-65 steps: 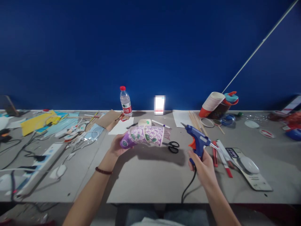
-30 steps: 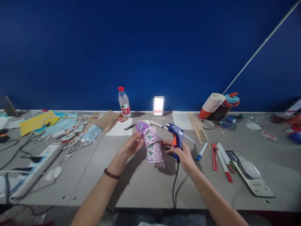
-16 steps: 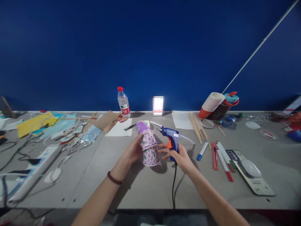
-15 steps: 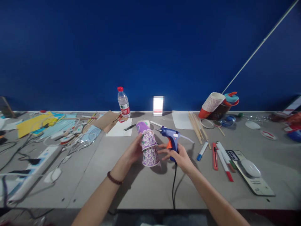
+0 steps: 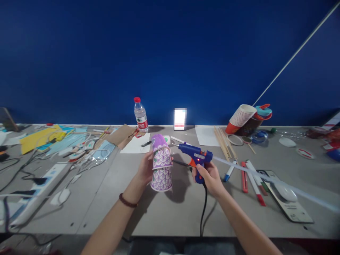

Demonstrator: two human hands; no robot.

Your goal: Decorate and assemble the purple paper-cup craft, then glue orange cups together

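My left hand (image 5: 145,165) is closed around a craft figure of stacked paper cups (image 5: 162,163), patterned with purple scales and held tilted over the table. My fingers cover part of its left side. In my right hand (image 5: 208,175) is a blue hot glue gun (image 5: 196,156) with an orange trigger and a small red light. Its metal nozzle points left, close to the upper part of the cups but apart from them. From its back a long translucent glue stick (image 5: 265,175) sticks out to the right. A black cord hangs from the handle.
Behind stand a water bottle (image 5: 140,115) and a lit screen (image 5: 180,119). Paper cups (image 5: 240,118), wooden sticks (image 5: 223,143), markers (image 5: 255,182) and a phone (image 5: 289,202) with a mouse on it lie right. A power strip (image 5: 39,194), cables and coloured paper fill the left.
The glue gun has turned so its side and long glue stick show, nozzle now pointing more squarely left. My right fingers have wrapped round its handle. The cups have shifted slightly left.
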